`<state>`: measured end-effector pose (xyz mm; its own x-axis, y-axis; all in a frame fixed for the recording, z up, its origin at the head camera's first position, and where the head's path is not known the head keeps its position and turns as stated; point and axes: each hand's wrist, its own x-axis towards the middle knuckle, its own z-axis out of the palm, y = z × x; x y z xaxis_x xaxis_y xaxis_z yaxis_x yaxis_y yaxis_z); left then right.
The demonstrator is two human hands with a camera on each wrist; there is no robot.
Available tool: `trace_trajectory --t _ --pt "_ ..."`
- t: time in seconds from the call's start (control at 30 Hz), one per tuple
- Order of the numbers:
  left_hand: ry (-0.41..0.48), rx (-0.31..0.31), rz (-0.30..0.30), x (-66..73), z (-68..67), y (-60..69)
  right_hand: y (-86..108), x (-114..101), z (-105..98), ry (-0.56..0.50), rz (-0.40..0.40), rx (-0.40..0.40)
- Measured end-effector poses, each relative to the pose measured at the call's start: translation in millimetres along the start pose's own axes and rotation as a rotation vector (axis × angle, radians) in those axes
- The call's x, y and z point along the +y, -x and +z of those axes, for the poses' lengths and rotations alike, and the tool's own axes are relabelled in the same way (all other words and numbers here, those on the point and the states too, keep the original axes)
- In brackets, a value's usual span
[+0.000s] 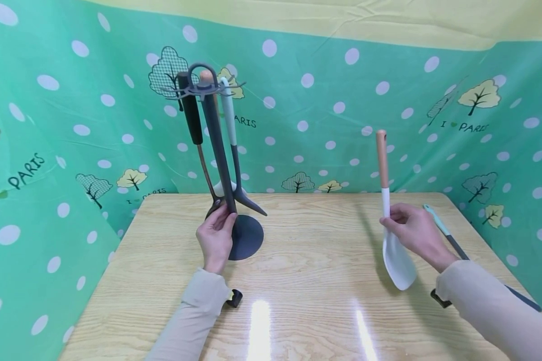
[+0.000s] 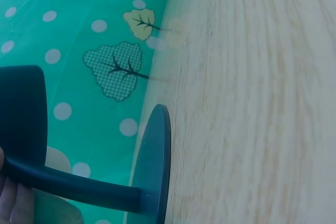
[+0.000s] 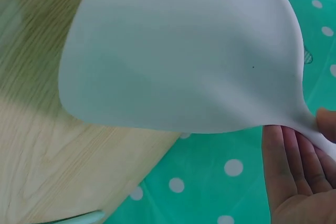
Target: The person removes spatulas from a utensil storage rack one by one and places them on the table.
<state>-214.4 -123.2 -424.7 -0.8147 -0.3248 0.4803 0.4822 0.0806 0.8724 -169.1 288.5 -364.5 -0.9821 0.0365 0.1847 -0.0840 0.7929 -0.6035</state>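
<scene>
In the head view my left hand (image 1: 217,235) grips the pole of a dark utensil stand (image 1: 218,150) low down, just above its round base (image 1: 252,243). From the stand's top hooks hang a black-handled utensil (image 1: 191,115), a mint-handled turner (image 1: 229,115) with a dark head, and a wooden-handled one partly hidden behind the pole. My right hand (image 1: 417,233) pinches the white neck of a spatula (image 1: 398,260) with a wooden handle, held upright with its broad blade downward. The right wrist view shows this blade (image 3: 184,56) close up, fingers and thumb at its neck.
A mint-and-dark utensil (image 1: 456,245) lies along the table's right side, partly hidden by my right forearm. The wooden table (image 1: 311,260) backs onto a green dotted cloth (image 1: 325,115), which also hangs at both sides.
</scene>
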Motion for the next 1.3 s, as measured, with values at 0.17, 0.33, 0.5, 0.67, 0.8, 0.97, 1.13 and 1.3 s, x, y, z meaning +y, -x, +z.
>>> trace_trajectory --t 0.17,0.33,0.5,0.67,0.8,0.97,1.13,1.3 --pt "0.002 0.001 -0.003 -0.5 0.1 -0.2 4.0 8 -8 0.028 0.009 -0.019" --pt "-0.005 0.001 -0.008 0.2 0.1 -0.1 9.0 14 -16 0.054 0.027 -0.027" --pt "-0.015 0.003 -0.015 1.4 0.3 0.4 12.2 23 -22 0.087 0.051 -0.050" --pt "-0.020 0.007 -0.018 -2.7 0.3 0.2 15.2 32 -28 0.115 0.087 -0.082" --pt "-0.018 0.007 -0.019 -4.0 0.2 0.1 17.8 40 -32 0.133 0.105 -0.102" --pt "-0.016 0.007 -0.016 -0.9 0.5 0.5 22.8 50 -38 0.167 0.123 -0.122" --pt "-0.007 0.004 -0.018 1.9 0.0 0.6 28.8 60 -44 0.198 0.121 -0.130" --pt "-0.014 0.001 -0.028 2.5 -0.3 0.6 33.7 69 -50 0.198 0.149 -0.155"
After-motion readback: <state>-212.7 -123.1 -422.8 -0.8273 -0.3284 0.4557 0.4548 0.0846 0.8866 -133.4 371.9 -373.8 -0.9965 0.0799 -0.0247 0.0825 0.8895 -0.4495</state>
